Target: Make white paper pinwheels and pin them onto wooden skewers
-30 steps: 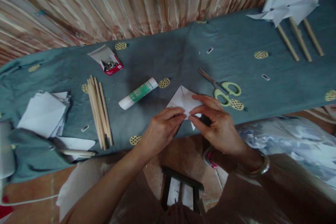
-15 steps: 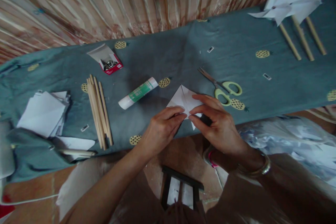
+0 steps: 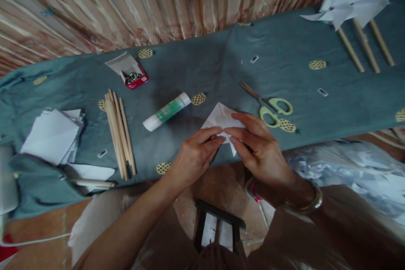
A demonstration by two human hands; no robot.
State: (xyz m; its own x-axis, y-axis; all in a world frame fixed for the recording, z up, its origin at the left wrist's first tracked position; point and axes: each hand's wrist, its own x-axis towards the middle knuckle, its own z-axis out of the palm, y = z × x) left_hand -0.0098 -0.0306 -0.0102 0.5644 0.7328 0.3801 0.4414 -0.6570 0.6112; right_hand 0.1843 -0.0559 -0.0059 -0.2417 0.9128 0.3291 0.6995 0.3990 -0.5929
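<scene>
the gap between left hand (image 3: 194, 156) and right hand (image 3: 259, 149) is filled by the folded white paper sheet (image 3: 221, 117) both pinch. beyond-left of the left hand: white glue stick with green label (image 3: 166, 112), near; bundle of pale wooden sticks (image 3: 119, 135) farther left, bare blue-grey cloth (image 3: 196, 67) between. just beyond the right hand: green-handled scissors (image 3: 268, 105). open cloth beyond these.

My right hand (image 3: 261, 149) edges a touch nearer to my left hand (image 3: 194, 156), so the two pinches on the white paper (image 3: 221, 116) now sit closer together. Just below my right thumb, more of the paper's lower point shows than half a second ago. My right wrist draws in slightly behind the grip, and my fingers lie flatter across the fold.
</scene>
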